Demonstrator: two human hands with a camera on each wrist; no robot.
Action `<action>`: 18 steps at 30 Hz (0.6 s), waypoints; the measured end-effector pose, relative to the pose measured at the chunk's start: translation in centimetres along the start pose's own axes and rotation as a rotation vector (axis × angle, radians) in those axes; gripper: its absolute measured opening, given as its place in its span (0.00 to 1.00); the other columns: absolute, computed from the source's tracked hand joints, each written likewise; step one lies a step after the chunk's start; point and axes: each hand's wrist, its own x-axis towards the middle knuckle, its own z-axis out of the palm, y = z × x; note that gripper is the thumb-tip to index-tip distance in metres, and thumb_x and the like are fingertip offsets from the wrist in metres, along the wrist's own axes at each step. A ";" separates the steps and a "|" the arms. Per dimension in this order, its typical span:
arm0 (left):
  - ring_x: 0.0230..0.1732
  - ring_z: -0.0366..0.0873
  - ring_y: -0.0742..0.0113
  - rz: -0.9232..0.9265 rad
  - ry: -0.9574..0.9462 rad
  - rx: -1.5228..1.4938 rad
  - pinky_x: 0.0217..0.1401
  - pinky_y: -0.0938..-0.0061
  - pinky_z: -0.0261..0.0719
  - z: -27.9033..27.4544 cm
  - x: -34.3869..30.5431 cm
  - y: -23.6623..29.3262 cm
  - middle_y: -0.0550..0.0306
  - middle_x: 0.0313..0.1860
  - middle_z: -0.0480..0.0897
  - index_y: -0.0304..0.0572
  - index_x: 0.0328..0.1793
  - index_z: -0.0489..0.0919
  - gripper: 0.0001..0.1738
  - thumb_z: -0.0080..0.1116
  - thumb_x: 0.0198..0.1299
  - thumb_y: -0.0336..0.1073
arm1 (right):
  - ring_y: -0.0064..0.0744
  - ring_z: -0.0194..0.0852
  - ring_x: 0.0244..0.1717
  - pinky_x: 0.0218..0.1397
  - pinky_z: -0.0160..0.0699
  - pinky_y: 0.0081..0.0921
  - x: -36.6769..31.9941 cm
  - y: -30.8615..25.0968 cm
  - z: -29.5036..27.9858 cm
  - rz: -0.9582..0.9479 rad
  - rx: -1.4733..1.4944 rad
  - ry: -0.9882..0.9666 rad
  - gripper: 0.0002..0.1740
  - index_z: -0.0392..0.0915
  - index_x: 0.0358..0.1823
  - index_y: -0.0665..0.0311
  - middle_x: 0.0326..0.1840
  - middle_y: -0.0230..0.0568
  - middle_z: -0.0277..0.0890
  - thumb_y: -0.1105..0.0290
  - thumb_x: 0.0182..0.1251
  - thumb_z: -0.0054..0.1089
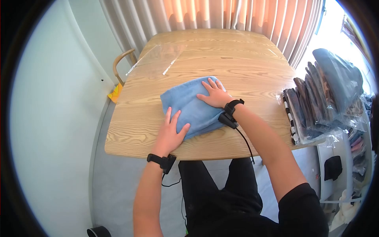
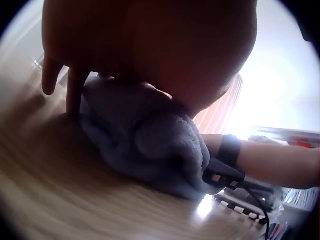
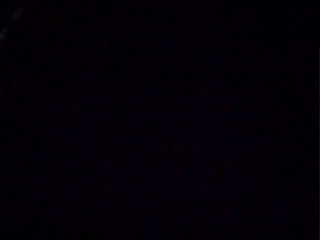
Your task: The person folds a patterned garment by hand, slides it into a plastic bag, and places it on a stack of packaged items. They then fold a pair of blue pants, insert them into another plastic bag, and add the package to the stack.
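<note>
A folded light-blue garment lies on the wooden table near its front edge. My right hand rests on its upper right part, fingers spread and straight. At the lower left edge of the cloth is my left hand, its fingers extended and the thumb lying over the fabric. From the left wrist, the garment looks thick and soft, with rolled folds at its side, and the left hand arches above it. The right wrist view is almost wholly black.
A flat clear plastic bag lies at the table's back left. Several bagged, folded garments lean in a row at the right edge. A wooden chair stands beyond the left side, and curtains hang behind the table.
</note>
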 end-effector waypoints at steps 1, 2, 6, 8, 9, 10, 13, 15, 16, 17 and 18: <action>0.78 0.54 0.40 -0.006 0.015 -0.061 0.75 0.56 0.60 0.2 -0.5 0.1 0.37 0.80 0.52 0.39 0.72 0.67 0.35 0.59 0.65 0.50 | 0.52 0.23 0.84 0.79 0.34 0.62 0.0 0.8 0.1 -0.059 0.059 -0.011 0.48 0.50 0.80 0.48 0.85 0.44 0.33 0.31 0.64 0.44; 0.78 0.54 0.40 -0.004 0.012 -0.061 0.75 0.56 0.60 0.2 -1.1 0.1 0.37 0.80 0.52 0.39 0.72 0.67 0.35 0.59 0.65 0.50 | 0.52 0.23 0.84 0.79 0.34 0.62 -0.3 1.6 0.3 -0.056 0.060 -0.009 0.48 0.50 0.80 0.48 0.85 0.44 0.33 0.31 0.64 0.44; 0.71 0.65 0.53 -0.028 0.044 -0.419 0.69 0.62 0.68 0.8 -4.6 0.1 0.42 0.77 0.57 0.39 0.72 0.67 0.30 0.57 0.67 0.43 | 0.55 0.31 0.83 0.78 0.41 0.62 -6.4 3.6 0.6 -0.274 0.083 0.030 0.46 0.54 0.78 0.51 0.84 0.48 0.37 0.39 0.64 0.54; 0.63 0.72 0.64 -0.226 0.104 -0.848 0.61 0.65 0.75 1.1 -7.9 0.7 0.47 0.71 0.64 0.40 0.71 0.67 0.27 0.56 0.69 0.38 | 0.57 0.41 0.80 0.74 0.47 0.66 -12.3 2.6 0.3 -0.314 -0.016 0.244 0.37 0.63 0.73 0.53 0.80 0.50 0.49 0.50 0.64 0.60; 0.61 0.72 0.68 -0.348 0.133 -1.044 0.59 0.67 0.75 1.5 -9.5 2.0 0.50 0.68 0.67 0.41 0.72 0.66 0.26 0.55 0.70 0.35 | 0.56 0.42 0.80 0.75 0.46 0.65 -14.8 2.4 0.5 -0.363 -0.061 0.248 0.34 0.66 0.71 0.52 0.79 0.50 0.50 0.53 0.64 0.60; 0.59 0.73 0.68 -0.400 0.237 -1.148 0.59 0.65 0.75 2.1 -10.5 3.3 0.51 0.64 0.70 0.42 0.72 0.66 0.26 0.55 0.69 0.34 | 0.56 0.42 0.80 0.76 0.42 0.65 -17.0 2.6 0.9 -0.433 -0.053 0.232 0.34 0.67 0.70 0.53 0.79 0.50 0.50 0.54 0.63 0.60; 0.60 0.74 0.64 -0.570 0.287 -1.396 0.62 0.62 0.75 3.7 -13.5 4.7 0.52 0.60 0.74 0.41 0.72 0.65 0.27 0.56 0.68 0.33 | 0.56 0.40 0.81 0.77 0.37 0.65 -22.1 1.9 0.6 -0.439 -0.006 0.156 0.35 0.68 0.69 0.54 0.80 0.49 0.50 0.53 0.61 0.62; 0.61 0.74 0.62 -0.660 0.237 -1.535 0.64 0.60 0.74 4.1 -14.7 5.5 0.51 0.60 0.75 0.40 0.72 0.64 0.28 0.57 0.67 0.33 | 0.55 0.38 0.81 0.77 0.36 0.66 -24.2 2.2 0.0 -0.453 0.032 0.104 0.38 0.67 0.71 0.54 0.80 0.48 0.49 0.51 0.60 0.63; 0.63 0.73 0.59 -0.777 0.100 -1.640 0.66 0.59 0.72 3.9 -15.0 5.9 0.50 0.62 0.75 0.38 0.73 0.63 0.30 0.57 0.66 0.33 | 0.55 0.37 0.82 0.76 0.34 0.67 -25.2 2.4 -0.3 -0.472 0.072 0.065 0.40 0.65 0.72 0.54 0.80 0.48 0.49 0.49 0.58 0.65; 0.65 0.72 0.56 -0.895 -0.043 -1.736 0.68 0.57 0.71 3.9 -15.5 6.1 0.49 0.64 0.75 0.36 0.73 0.61 0.31 0.57 0.66 0.33 | 0.55 0.37 0.82 0.76 0.34 0.67 -26.3 2.5 -0.8 -0.467 0.076 0.071 0.40 0.65 0.72 0.54 0.80 0.48 0.49 0.49 0.58 0.65; 0.69 0.68 0.53 -0.863 -0.127 -1.697 0.71 0.55 0.68 4.3 -16.3 5.7 0.47 0.69 0.71 0.36 0.75 0.59 0.35 0.59 0.65 0.36 | 0.55 0.36 0.82 0.76 0.33 0.68 -27.4 2.5 -1.4 -0.500 0.092 -0.007 0.43 0.64 0.73 0.54 0.80 0.47 0.48 0.47 0.56 0.66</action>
